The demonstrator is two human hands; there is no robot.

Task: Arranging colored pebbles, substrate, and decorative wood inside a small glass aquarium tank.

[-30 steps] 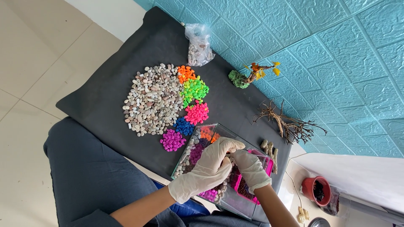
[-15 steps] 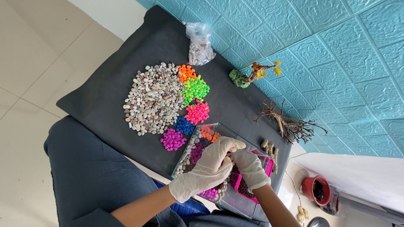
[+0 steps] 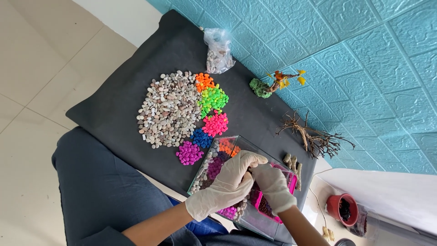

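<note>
Both gloved hands, left hand [image 3: 223,187] and right hand [image 3: 273,184], work with curled fingers inside the partly pebble-lined glass tank [image 3: 214,157] on the black mat [image 3: 114,109]; whether they pinch anything is hidden, and pebble piles [image 3: 168,109] remain outside

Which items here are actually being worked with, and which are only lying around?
In use:
left gloved hand
right gloved hand
clear glass tank with coloured pebbles
pink tray inside it

Lying about:
natural pebble pile
driftwood branch
red pot
</note>
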